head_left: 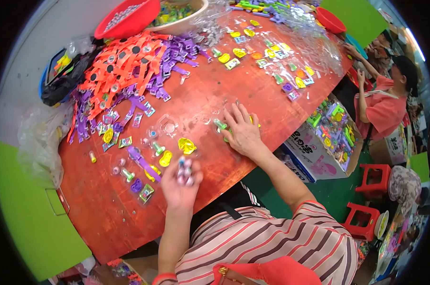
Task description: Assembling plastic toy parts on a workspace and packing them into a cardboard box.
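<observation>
My left hand [176,189] is turned palm up, its fingers curled around several small shiny pink-and-silver balls [185,173]. Over the red table my right hand [243,132] reaches forward, palm down with fingers apart. Its thumb side is beside a small green plastic piece [219,124], and a yellow piece shows partly behind its fingers. Between the hands lies a crinkled yellow piece [187,146]. To the left of my left hand are a purple toy watch [140,160], a green piece [127,175], a purple ring-shaped piece [136,185] and a small printed packet [146,193].
A heap of orange and purple toy watches [125,66] covers the table's far left. Behind it stand a red basin [129,19] and a cream basin [196,18]. A box of colourful toys [314,159] is by the right edge. Another person [381,102] works beyond it, near red stools [374,179].
</observation>
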`<state>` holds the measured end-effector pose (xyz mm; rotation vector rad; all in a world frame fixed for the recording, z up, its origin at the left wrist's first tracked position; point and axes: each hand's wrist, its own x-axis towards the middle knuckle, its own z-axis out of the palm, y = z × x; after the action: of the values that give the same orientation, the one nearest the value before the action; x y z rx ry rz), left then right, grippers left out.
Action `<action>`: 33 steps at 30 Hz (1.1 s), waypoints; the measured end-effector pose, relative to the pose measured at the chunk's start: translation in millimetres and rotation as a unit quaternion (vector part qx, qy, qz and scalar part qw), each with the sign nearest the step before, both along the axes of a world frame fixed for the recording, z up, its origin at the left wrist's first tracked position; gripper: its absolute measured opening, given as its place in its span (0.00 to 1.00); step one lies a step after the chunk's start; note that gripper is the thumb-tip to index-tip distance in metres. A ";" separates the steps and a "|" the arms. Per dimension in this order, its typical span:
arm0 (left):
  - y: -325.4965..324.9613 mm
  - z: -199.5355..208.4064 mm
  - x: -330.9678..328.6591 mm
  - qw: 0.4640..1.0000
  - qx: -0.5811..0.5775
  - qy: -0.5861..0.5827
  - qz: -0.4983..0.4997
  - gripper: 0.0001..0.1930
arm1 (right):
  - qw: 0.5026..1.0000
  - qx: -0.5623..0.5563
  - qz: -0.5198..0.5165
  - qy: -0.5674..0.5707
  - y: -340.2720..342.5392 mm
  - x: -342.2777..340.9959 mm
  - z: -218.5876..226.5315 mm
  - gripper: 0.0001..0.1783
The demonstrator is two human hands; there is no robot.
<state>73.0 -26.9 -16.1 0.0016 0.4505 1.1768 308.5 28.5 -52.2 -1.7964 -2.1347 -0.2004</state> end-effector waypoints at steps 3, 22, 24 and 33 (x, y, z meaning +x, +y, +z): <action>56.6 -17.9 19.8 1.000 0.022 0.013 0.013 0.08 | 1.000 0.003 0.016 0.018 -9.0 -20.0 0.3 0.31; 147.3 -18.1 77.0 0.933 0.104 0.291 0.186 0.15 | 0.998 -0.015 0.028 0.057 -16.1 -22.0 1.3 0.33; 148.8 -28.5 79.7 0.930 0.128 0.303 0.167 0.15 | 0.998 -0.016 0.029 0.061 -16.3 -24.8 3.2 0.33; 143.5 -37.1 92.8 0.919 0.167 0.331 0.134 0.13 | 0.997 -0.025 0.022 0.063 -16.4 -25.6 2.1 0.35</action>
<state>165.8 116.6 -53.1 0.6721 0.8563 1.5043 283.0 12.2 -50.1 -1.7393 -2.1050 -0.0239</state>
